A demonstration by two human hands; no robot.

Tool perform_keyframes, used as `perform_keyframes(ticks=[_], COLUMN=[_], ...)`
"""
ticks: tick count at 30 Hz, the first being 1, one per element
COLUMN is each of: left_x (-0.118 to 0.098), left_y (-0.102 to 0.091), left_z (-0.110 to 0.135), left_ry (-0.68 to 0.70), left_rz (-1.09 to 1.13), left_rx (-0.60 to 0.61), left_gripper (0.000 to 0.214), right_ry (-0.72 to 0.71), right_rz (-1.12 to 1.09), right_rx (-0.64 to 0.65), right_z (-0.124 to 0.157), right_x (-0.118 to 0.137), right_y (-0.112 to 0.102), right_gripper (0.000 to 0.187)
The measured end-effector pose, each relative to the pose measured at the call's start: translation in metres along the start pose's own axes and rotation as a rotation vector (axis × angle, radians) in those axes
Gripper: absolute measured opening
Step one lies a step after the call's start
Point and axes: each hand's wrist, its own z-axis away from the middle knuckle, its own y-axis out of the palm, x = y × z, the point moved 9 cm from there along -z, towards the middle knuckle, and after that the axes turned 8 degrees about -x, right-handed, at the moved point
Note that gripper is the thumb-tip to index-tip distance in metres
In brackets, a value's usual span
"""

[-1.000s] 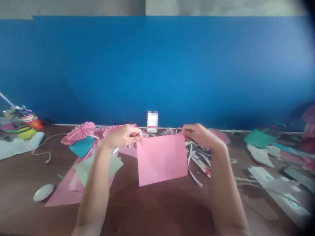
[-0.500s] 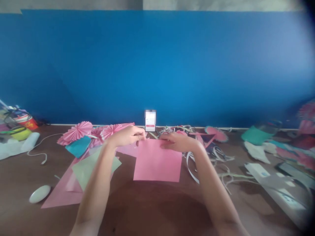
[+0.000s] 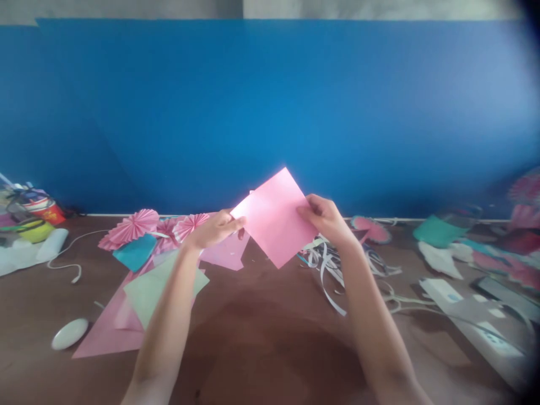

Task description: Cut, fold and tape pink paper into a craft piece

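Both hands hold up a square sheet of pink paper [image 3: 278,219], turned so that one corner points up and another down. My left hand [image 3: 217,228] pinches its left corner between thumb and fingers. At the right corner my right hand [image 3: 324,216] grips the sheet, thumb in front and fingers partly behind. The sheet is lifted off the table and hides most of what stands behind it. Below my left hand lies another pink piece of paper [image 3: 228,250]. White paper strips [image 3: 327,267] lie in a tangle under my right hand.
Pink pleated paper fans [image 3: 135,225], a teal paper [image 3: 135,251] and a pale green sheet [image 3: 152,287] lie at left. A white computer mouse [image 3: 70,333] is near the left front. A power strip [image 3: 472,315] with cables lies at right. Behind rises a blue wall [image 3: 270,112].
The pink sheet has been raised from low over the table and turned to a diamond. My hands have moved from its far edge to its left and right corners.
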Motion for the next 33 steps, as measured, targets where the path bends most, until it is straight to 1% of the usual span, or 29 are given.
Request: perform_keyframes(ticks=[2,4,5,7,8,9,10,11,13,14,16,19,20,22,24,26,28,30,32,33], left_x=[0.000,-0.003,-0.003,0.002,0.006,0.011,0.016,0.019,0.023,0.023,0.022,0.019,0.018,0.016,0.014,0.013,0.016,0.025,0.042,0.050], left_y=[0.011,0.016,0.018,0.022,0.024,0.026,0.028,0.030,0.033,0.035,0.040,0.050,0.052,0.056,0.060,0.061,0.056,0.040,0.014,0.001], left_z=[-0.004,-0.010,-0.014,-0.020,-0.022,-0.024,-0.026,-0.027,-0.028,-0.028,-0.028,-0.029,-0.029,-0.029,-0.030,-0.030,-0.029,-0.025,-0.017,-0.013], left_ry=[-0.018,-0.015,-0.016,-0.044,-0.067,-0.090,-0.109,-0.120,-0.124,-0.121,-0.108,-0.075,-0.062,-0.047,-0.046,-0.056,-0.082,-0.142,-0.226,-0.246], left_rz=[-0.017,0.035,0.073,0.136,0.150,0.156,0.161,0.169,0.190,0.199,0.203,0.181,0.177,0.174,0.180,0.193,0.230,0.286,0.355,0.392], left_rx=[0.034,-0.006,-0.031,-0.091,-0.121,-0.149,-0.174,-0.194,-0.229,-0.241,-0.230,-0.167,-0.148,-0.124,-0.097,-0.083,-0.114,-0.219,-0.393,-0.467], left_gripper=[0.047,0.043,0.042,0.040,0.040,0.040,0.042,0.043,0.044,0.045,0.047,0.053,0.055,0.056,0.056,0.055,0.052,0.045,0.035,0.032], right_ry=[0.021,0.025,0.012,-0.052,-0.090,-0.120,-0.135,-0.135,-0.091,-0.064,-0.001,0.068,0.075,0.079,0.099,0.129,0.153,0.159,0.148,0.139], right_rz=[0.016,0.084,0.150,0.325,0.400,0.444,0.455,0.436,0.341,0.278,0.163,0.097,0.106,0.132,0.134,0.131,0.141,0.164,0.203,0.238], right_rx=[-0.034,-0.109,-0.172,-0.315,-0.357,-0.356,-0.310,-0.230,-0.006,0.097,0.229,0.312,0.325,0.336,0.324,0.280,0.226,0.160,0.076,0.025], right_z=[-0.004,-0.007,-0.008,-0.008,-0.008,-0.007,-0.007,-0.006,-0.002,0.002,0.010,0.017,0.017,0.017,0.015,0.012,0.008,0.002,-0.005,-0.009], right_x=[-0.007,-0.014,-0.016,-0.014,-0.012,-0.010,-0.009,-0.010,-0.011,-0.011,-0.010,-0.012,-0.013,-0.016,-0.020,-0.025,-0.030,-0.036,-0.043,-0.047], right_y=[0.000,-0.002,-0.005,-0.011,-0.011,-0.006,0.002,0.013,0.040,0.053,0.072,0.086,0.089,0.091,0.090,0.085,0.076,0.061,0.042,0.030], right_gripper=[0.025,0.024,0.027,0.041,0.047,0.050,0.047,0.040,0.028,0.029,0.036,0.045,0.044,0.035,0.030,0.033,0.035,0.032,0.028,0.027])
